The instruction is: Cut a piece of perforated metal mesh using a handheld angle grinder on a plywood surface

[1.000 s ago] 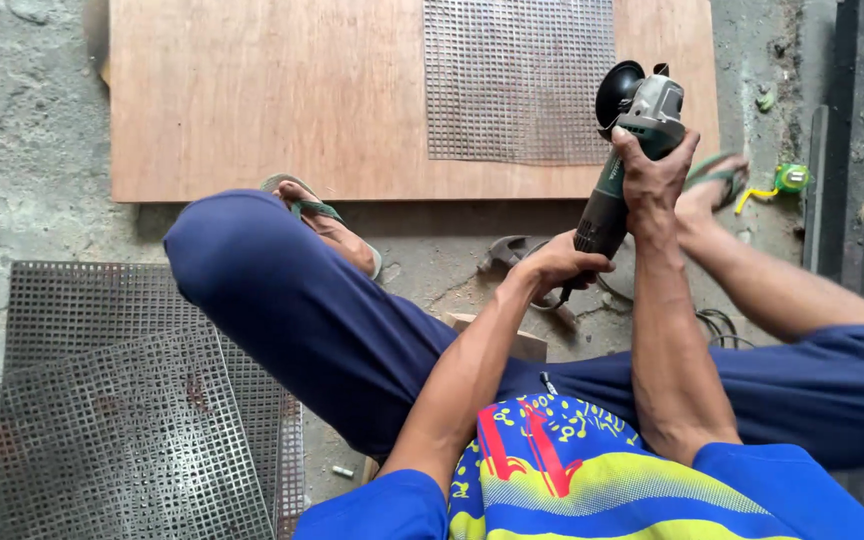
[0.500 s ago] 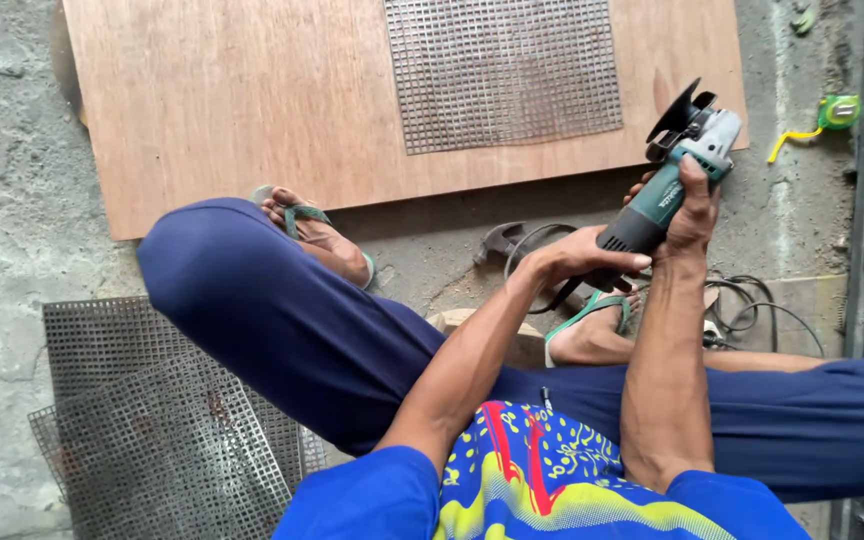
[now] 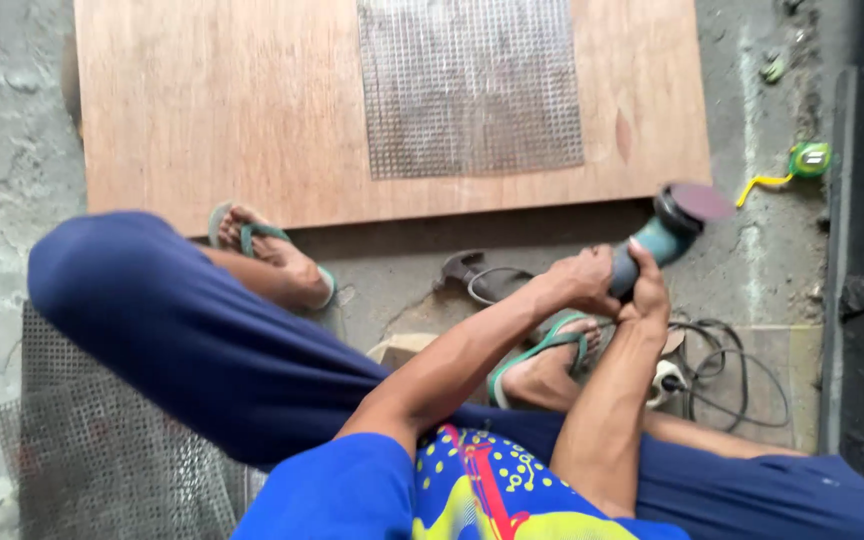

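Head view looks straight down on my lap and the rough grey concrete floor (image 3: 12,180) beneath me. Biggest thing ahead is the flat brown plywood board (image 3: 222,100) lying on that floor, with 1 square sheet of perforated grey metal mesh (image 3: 470,85) resting on its upper middle. My legs in dark blue trousers (image 3: 172,330) fold across the lower frame, each foot in a green flip-flop sandal (image 3: 542,355). More perforated metal mesh sheets (image 3: 92,440) lie stacked on the floor under my left knee.

Just off the board's near right corner I hold the green-bodied angle grinder with a dark round disc (image 3: 667,225), raised a little and tilted, disc end pointing away from me toward the board's edge. My left hand (image 3: 577,280) wraps the grinder's rear body, fingers curled tight around it. My right hand (image 3: 647,290) grips the same body from the other side, fingers closed on it, thumb up along the casing.

A black power cable (image 3: 722,365) coils on the floor beside my right foot. Farther right lies a small green tape measure with a yellow strap (image 3: 807,160), well apart from the grinder.
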